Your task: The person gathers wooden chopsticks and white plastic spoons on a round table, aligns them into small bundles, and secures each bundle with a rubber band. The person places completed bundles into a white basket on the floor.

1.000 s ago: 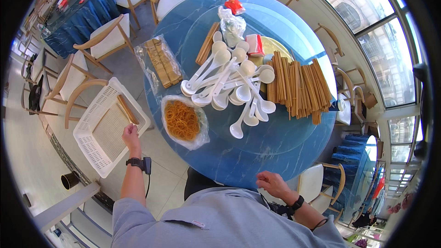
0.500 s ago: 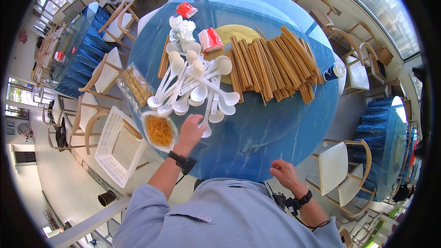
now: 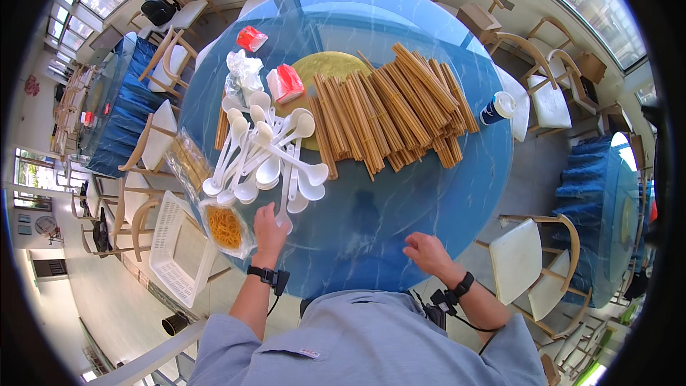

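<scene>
At the near left edge of a heap of long-handled white spoons (image 3: 261, 161), my left hand (image 3: 269, 232) has its fingers curled, thumb and fingers at the bowl of the nearest white spoon (image 3: 281, 219). The grip itself is partly hidden by the hand. My right hand (image 3: 429, 253) hovers over the near right edge of the round blue table (image 3: 350, 250), loosely bent with nothing in it. To the left of my left hand is a clear bag of orange rubber bands (image 3: 224, 227). Several bundles of brown chopsticks (image 3: 386, 111) are piled right of the spoons.
Beyond the spoons are red-and-white packets (image 3: 286, 83) and crumpled white plastic (image 3: 244, 73). A wrapped chopstick pack (image 3: 189, 161) lies at the table's left edge. A lidded cup (image 3: 496, 109) stands at the right. Off the table are a white basket (image 3: 175, 261) and chairs (image 3: 520, 261).
The view has shifted, so the tabletop things appear further left. My left hand stays by the near spoon, its thumb now closer over the bowl. My right hand is slightly further forward.
</scene>
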Action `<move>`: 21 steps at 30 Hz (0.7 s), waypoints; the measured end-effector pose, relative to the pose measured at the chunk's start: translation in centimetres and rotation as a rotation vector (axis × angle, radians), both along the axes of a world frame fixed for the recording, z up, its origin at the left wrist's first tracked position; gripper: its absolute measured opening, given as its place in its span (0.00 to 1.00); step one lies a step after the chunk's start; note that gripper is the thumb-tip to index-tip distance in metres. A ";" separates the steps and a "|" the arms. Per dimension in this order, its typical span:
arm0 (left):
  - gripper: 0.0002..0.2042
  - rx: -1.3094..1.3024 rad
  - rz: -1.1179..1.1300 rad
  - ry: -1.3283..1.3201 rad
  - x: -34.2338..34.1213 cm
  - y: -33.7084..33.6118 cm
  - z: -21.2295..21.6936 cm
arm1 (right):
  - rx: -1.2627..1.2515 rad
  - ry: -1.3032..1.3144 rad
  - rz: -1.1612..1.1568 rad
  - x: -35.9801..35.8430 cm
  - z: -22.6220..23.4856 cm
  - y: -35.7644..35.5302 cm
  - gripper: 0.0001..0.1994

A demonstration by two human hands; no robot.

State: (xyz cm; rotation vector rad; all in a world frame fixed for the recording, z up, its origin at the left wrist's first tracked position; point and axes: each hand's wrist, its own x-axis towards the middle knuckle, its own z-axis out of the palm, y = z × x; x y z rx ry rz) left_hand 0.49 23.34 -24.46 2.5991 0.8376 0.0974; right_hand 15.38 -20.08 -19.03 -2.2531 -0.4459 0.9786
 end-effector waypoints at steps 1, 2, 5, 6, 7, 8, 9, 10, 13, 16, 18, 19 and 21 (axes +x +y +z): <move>0.32 0.012 -0.002 -0.063 -0.6 -0.8 0.5 | 0.037 -0.103 0.019 2.3 -0.2 1.8 0.17; 0.31 0.018 -0.006 -0.121 -1.2 -1.6 1.1 | 0.085 -0.207 0.040 4.7 -0.5 3.9 0.17; 0.30 -0.109 -0.028 -0.153 -3.5 -5.2 3.5 | 0.171 -0.596 -0.042 10.9 -1.2 10.9 0.20; 0.29 -0.142 -0.038 -0.164 -4.3 -6.4 4.4 | 0.160 -0.698 -0.052 12.7 -1.3 13.2 0.22; 0.29 -0.189 -0.017 -0.153 -5.0 -7.7 5.2 | 0.078 -0.688 -0.060 14.3 -1.4 15.5 0.22; 0.29 -0.233 0.001 -0.153 -5.7 -8.8 6.0 | -0.001 -0.681 -0.064 15.5 -1.5 17.6 0.22; 0.28 -0.290 0.028 -0.151 -6.4 -9.7 6.6 | -0.045 -0.659 -0.042 16.1 -1.5 19.1 0.21; 0.28 -0.303 0.028 -0.158 -7.1 -10.4 7.1 | -0.101 -0.631 -0.016 16.7 -1.6 20.6 0.21; 0.27 -0.363 0.058 -0.165 -9.1 -11.9 7.8 | -0.217 -0.662 0.026 17.1 -1.7 23.1 0.18; 0.27 -0.393 0.056 -0.161 -10.5 -12.1 7.6 | -0.335 -0.537 0.100 17.0 -1.4 23.1 0.17; 0.27 -0.444 0.062 -0.169 -10.8 -11.9 7.3 | -0.352 -0.478 0.097 16.6 -1.2 22.6 0.16; 0.26 -0.444 0.040 -0.188 -10.7 -11.6 7.1 | -0.327 -0.498 0.064 16.0 -1.1 22.1 0.15; 0.26 -0.485 0.031 -0.200 -10.5 -10.9 6.8 | -0.282 -0.508 -0.019 15.0 -1.1 21.7 0.19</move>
